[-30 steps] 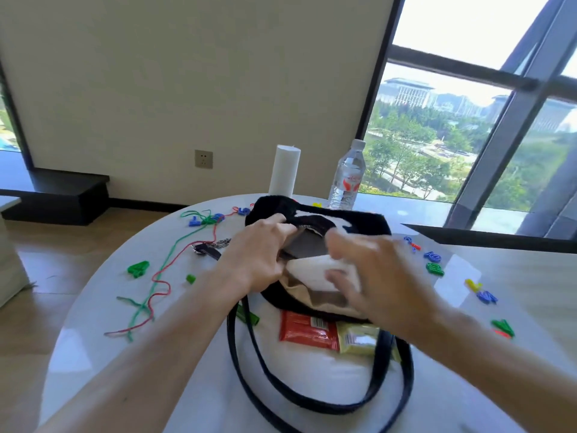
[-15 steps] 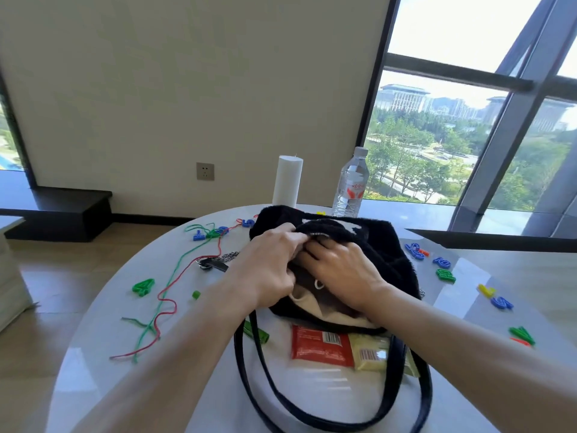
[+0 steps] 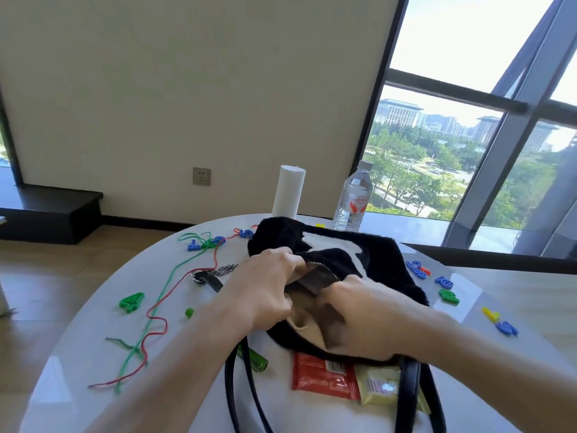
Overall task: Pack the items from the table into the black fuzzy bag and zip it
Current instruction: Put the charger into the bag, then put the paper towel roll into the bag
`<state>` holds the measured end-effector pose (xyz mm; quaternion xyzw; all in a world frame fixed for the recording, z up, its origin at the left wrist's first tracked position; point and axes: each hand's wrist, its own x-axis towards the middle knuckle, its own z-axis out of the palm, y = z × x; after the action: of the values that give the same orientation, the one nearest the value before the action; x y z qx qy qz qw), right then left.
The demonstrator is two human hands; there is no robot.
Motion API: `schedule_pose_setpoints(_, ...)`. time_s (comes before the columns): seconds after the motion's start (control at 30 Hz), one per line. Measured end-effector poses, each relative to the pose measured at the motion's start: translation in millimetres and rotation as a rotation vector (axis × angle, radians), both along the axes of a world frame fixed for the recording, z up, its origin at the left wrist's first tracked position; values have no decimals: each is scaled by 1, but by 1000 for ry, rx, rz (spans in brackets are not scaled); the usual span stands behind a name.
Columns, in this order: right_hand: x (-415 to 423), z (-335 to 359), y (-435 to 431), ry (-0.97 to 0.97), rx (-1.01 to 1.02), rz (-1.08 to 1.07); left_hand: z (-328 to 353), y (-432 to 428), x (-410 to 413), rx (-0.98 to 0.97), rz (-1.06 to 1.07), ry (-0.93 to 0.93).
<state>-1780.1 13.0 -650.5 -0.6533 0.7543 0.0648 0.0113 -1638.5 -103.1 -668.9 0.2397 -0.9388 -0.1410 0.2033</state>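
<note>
Hidden inside fuzzy black bag (image 3: 387, 273): right hand (image 3: 368, 317) fingers; grip cannot be told. Fingers of left hand (image 3: 265, 285) clamp toothed zipper rim (image 3: 324, 268); beige lining (image 3: 304, 320).

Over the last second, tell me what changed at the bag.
The right hand carried a white item down into the black fuzzy bag; that item is now out of sight. The left hand kept gripping the rim by the zipper. Red packet, yellow packet and water bottle stayed put.
</note>
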Motion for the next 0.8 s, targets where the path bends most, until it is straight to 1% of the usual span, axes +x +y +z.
schedule_pose_setpoints(0.07, -8, 32, -7, -191, -55, -75, -1, -2, -1, 12, -6, -11)
schedule_pose_setpoints(0.13, -21, 59, -25, -324, -223, -112, 0, -5, -1, 56, -17, -25)
schedule_pose_setpoints(0.23, -47, 76, -71, -390, -552, -174, 7, -7, -1, 149, -51, -16)
schedule_pose_setpoints(0.3, -62, 75, -109, -403, -661, -251, 13, -10, 0, 219, -60, 50)
schedule_pose_setpoints(0.37, -74, 72, -145, -376, -671, -329, 15, -14, 2, 301, -38, 131)
schedule_pose_setpoints(0.43, -82, 69, -178, -345, -654, -370, 15, -20, 3, 310, 22, 174)
schedule_pose_setpoints(0.63, -90, 55, -247, -238, -535, -381, 10, -35, 6, 365, 134, 315)
schedule_pose_setpoints(0.7, -91, 52, -259, -258, -519, -413, 11, -36, 4, 398, 163, 337)
schedule_pose_setpoints(0.8, -89, 46, -274, -317, -571, -463, 11, -41, 2, 442, 221, 369)
